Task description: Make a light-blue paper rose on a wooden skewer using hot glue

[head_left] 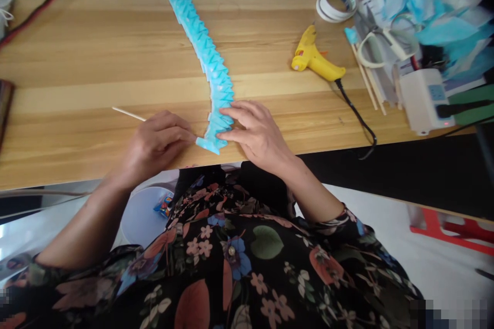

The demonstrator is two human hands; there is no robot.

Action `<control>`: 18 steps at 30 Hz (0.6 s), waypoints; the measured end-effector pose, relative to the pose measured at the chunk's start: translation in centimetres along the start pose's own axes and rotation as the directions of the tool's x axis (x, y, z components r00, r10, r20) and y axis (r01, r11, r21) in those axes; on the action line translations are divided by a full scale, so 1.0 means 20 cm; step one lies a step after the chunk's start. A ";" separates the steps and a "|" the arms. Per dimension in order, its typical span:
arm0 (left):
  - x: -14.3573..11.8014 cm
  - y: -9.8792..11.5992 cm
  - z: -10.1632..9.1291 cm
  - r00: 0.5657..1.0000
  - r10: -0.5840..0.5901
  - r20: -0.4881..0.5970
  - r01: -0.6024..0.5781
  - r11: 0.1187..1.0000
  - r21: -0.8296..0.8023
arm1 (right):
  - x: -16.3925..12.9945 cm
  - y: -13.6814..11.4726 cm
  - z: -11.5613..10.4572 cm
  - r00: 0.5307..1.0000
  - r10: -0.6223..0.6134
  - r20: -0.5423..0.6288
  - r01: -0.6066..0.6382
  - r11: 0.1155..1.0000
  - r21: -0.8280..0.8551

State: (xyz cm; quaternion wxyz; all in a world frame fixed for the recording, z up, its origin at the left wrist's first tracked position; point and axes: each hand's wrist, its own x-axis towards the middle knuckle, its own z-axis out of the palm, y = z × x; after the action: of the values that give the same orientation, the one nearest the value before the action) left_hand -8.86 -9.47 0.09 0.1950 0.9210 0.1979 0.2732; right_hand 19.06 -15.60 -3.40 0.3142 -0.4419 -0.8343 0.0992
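Here we are over the wooden surface (pixel 96 61), and the left hand (pixel 154 144) has its grip pinched around a thin wooden stick (pixel 127 113), the bare end poking out toward ten o'clock while the other end runs into the near tip of the blue folded-paper chain (pixel 210 61). The right hand (pixel 257 131) lies flat on that near end, fingers spread and pressing the folded pieces down rather than pinching anything. The chain itself is long already: it starts at the hands near the front edge of the surface and curves away toward eleven o'clock, almost to the far edge, dozens of interlocked blue triangles stacked one into the next. So, judging by this, most of the assembly looks done, and the work now sits at the near tip where stick and paper meet; whether that joint is glued yet I cannot tell. Off at two o'clock from the hands a yellow glue gun (pixel 314 59) lies on its side, cord trailing to the front edge, well apart from both hands. Beyond it, a roll of tape (pixel 336 2), scissors (pixel 380 41), more wooden sticks (pixel 366 79) and a heap of blue paper scraps (pixel 436 5) suggest spare material is on hand
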 end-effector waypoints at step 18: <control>0.02 -0.04 0.00 1.000 0.031 0.000 -0.031 0.999 0.045 | 0.02 -0.01 0.02 1.000 0.008 -0.010 -0.008 0.998 0.056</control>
State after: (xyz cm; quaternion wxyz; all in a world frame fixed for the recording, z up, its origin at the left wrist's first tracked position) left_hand -8.71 -8.66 -0.18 0.1699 0.9280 0.1900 0.2718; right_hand 18.55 -15.38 -3.50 0.3305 -0.4368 -0.8278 0.1216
